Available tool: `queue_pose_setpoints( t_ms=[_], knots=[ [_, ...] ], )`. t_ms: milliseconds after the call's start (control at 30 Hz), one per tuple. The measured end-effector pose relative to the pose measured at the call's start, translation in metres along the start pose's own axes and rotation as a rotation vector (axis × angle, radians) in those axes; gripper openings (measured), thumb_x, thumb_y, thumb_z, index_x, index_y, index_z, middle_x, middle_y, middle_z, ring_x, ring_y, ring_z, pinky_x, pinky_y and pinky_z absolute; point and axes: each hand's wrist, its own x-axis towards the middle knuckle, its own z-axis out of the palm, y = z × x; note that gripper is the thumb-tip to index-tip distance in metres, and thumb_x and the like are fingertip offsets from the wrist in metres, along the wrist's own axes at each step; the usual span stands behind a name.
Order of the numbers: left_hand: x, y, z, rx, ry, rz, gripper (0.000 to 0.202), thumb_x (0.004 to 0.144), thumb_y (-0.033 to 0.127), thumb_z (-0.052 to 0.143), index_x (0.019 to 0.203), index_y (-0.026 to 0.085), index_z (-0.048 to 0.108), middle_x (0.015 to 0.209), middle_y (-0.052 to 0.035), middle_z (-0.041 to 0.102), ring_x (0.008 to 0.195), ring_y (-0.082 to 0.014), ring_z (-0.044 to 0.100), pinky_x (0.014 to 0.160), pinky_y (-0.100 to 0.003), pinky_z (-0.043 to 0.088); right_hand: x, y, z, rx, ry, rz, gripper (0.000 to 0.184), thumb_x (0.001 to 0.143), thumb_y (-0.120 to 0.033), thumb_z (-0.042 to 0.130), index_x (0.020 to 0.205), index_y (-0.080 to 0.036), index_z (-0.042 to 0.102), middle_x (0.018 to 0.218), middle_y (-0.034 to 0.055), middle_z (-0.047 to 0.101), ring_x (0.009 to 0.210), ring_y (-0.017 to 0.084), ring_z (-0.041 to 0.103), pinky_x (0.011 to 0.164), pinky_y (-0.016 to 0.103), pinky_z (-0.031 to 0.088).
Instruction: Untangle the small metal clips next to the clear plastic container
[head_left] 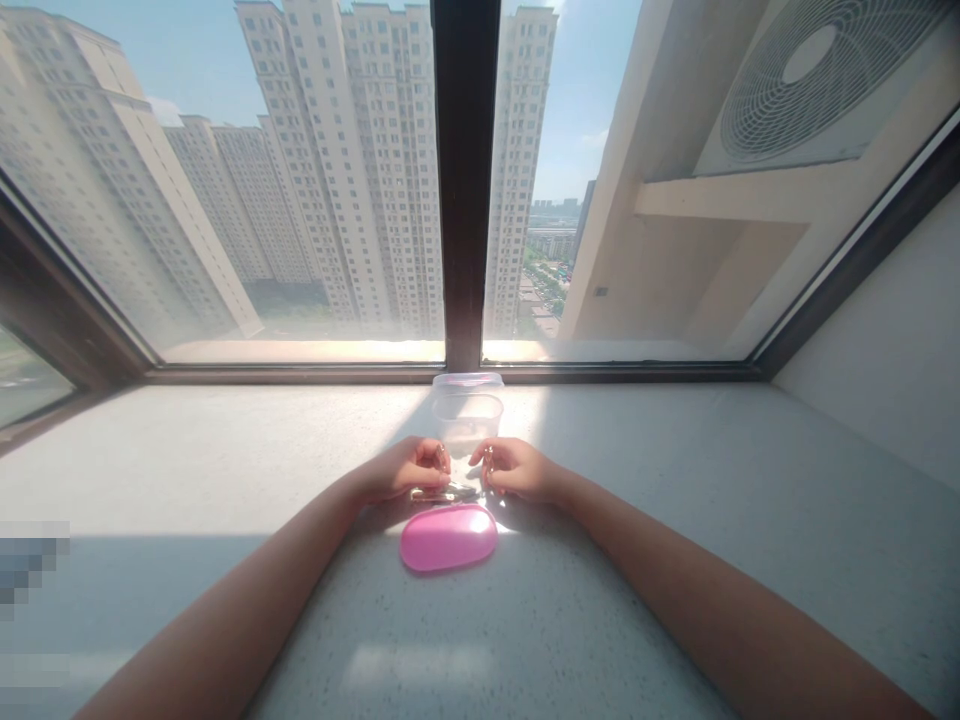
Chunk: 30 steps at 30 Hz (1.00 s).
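Note:
My left hand [401, 468] is closed, thumb and fingers pinching a small shiny metal piece [441, 457] whose kind I cannot make out. Opposite it, my right hand [523, 470] pinches another small metal piece [489, 460], also too small to name. Between and just below the hands, several slim silvery metal items [442, 494] lie on the pale speckled sill. Nearest to me is a flat pink oval piece [448, 540], like a lid or tray. Behind the hands stands a clear plastic container [468, 410], apparently open.
A clear lid-like piece [469, 381] rests at the container's back, against the window frame [465, 200]. The speckled sill [225, 440] extends to both sides. A white wall [885, 330] bounds the right. Some blurred blocks cover the left edge.

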Motion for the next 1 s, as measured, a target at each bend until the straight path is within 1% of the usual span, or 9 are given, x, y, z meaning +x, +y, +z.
queue_pose_setpoints(
  t_ms=[200, 500, 700, 900, 1000],
  knots=[
    [-0.0002, 0.0004, 0.0009, 0.003, 0.011, 0.003, 0.023, 0.07, 0.028, 0.076, 0.077, 0.014, 0.059, 0.063, 0.0016, 0.057, 0.058, -0.0124, 0.05, 0.056, -0.026, 0.036, 0.0001, 0.0003, -0.0003, -0.002, 0.003, -0.005, 0.03, 0.065, -0.008, 0.057, 0.094, -0.015, 0.058, 0.065, -0.0013, 0.059, 0.048, 0.009, 0.049, 0.04, 0.018, 0.035],
    [0.0005, -0.0012, 0.001, -0.037, -0.011, 0.0, 0.023, 0.071, 0.027, 0.075, 0.078, 0.013, 0.059, 0.06, 0.002, 0.057, 0.056, -0.0119, 0.05, 0.054, -0.025, 0.036, 0.0003, 0.0011, -0.0002, 0.001, 0.011, -0.005, 0.03, 0.064, -0.008, 0.056, 0.093, -0.014, 0.058, 0.065, -0.0015, 0.059, 0.048, 0.008, 0.049, 0.043, 0.018, 0.037],
    [0.0012, -0.0026, -0.0003, -0.045, -0.022, 0.019, 0.019, 0.072, 0.024, 0.074, 0.079, 0.013, 0.06, 0.061, 0.0019, 0.057, 0.057, -0.0118, 0.051, 0.055, -0.025, 0.037, 0.0006, 0.0008, 0.0001, -0.001, 0.013, 0.001, 0.028, 0.065, -0.011, 0.059, 0.092, -0.014, 0.058, 0.064, -0.0017, 0.059, 0.047, 0.009, 0.049, 0.041, 0.019, 0.036],
    [0.0007, -0.0032, -0.0008, -0.06, -0.031, 0.019, 0.018, 0.073, 0.022, 0.073, 0.08, 0.013, 0.059, 0.063, 0.0012, 0.058, 0.059, -0.0124, 0.052, 0.056, -0.025, 0.037, 0.0015, 0.0021, 0.0005, 0.01, 0.01, -0.018, 0.025, 0.066, -0.013, 0.062, 0.09, -0.014, 0.058, 0.066, -0.0008, 0.06, 0.047, 0.009, 0.05, 0.044, 0.02, 0.039],
    [0.0002, -0.0014, -0.0005, -0.056, -0.032, 0.013, 0.018, 0.074, 0.022, 0.073, 0.081, 0.012, 0.06, 0.064, 0.0006, 0.058, 0.059, -0.0126, 0.052, 0.056, -0.025, 0.038, 0.0008, 0.0009, 0.0002, -0.011, 0.005, -0.024, 0.022, 0.067, -0.014, 0.063, 0.089, -0.014, 0.059, 0.063, -0.0019, 0.059, 0.047, 0.009, 0.049, 0.044, 0.02, 0.038]
  ],
)
